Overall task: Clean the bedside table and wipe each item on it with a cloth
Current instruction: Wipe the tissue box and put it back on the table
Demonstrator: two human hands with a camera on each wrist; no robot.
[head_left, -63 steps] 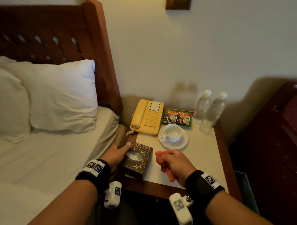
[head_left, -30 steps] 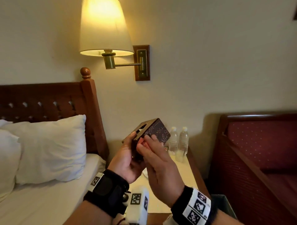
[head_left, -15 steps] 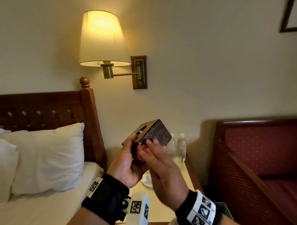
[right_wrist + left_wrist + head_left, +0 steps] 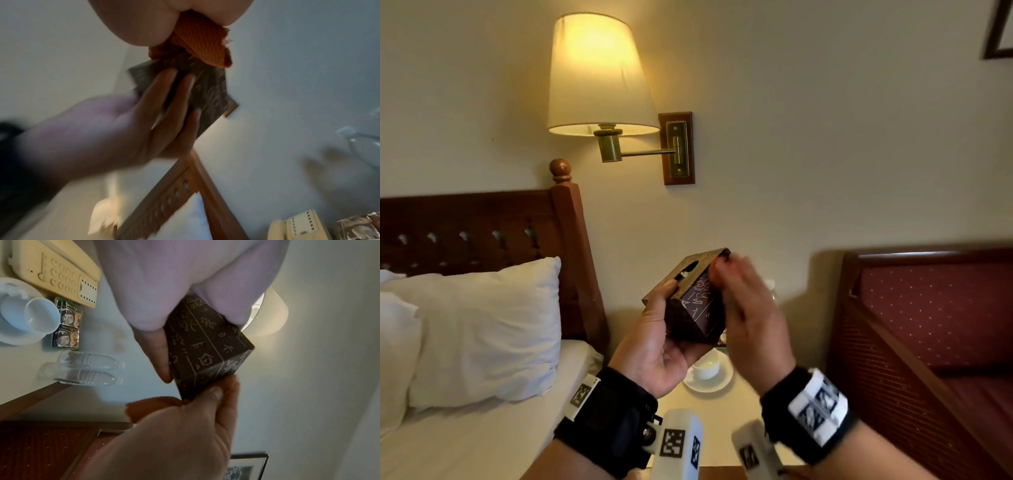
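Head view: the left hand [image 4: 654, 346] holds the dark patterned tissue box [image 4: 697, 301] tilted in the air above the bedside table [image 4: 726, 407], thumb on its slotted top; the right hand [image 4: 750, 322], blurred, lies against the box's side. Left wrist view alone shows the orange cloth [image 4: 156, 404] pinched by the right thumb against the box's lower corner, with the telephone [image 4: 61, 272], cup [image 4: 35, 313] and two water bottles [image 4: 88, 369] on the table. Right wrist view shows the left fingers [image 4: 164, 110] wrapped flat across the box's far face.
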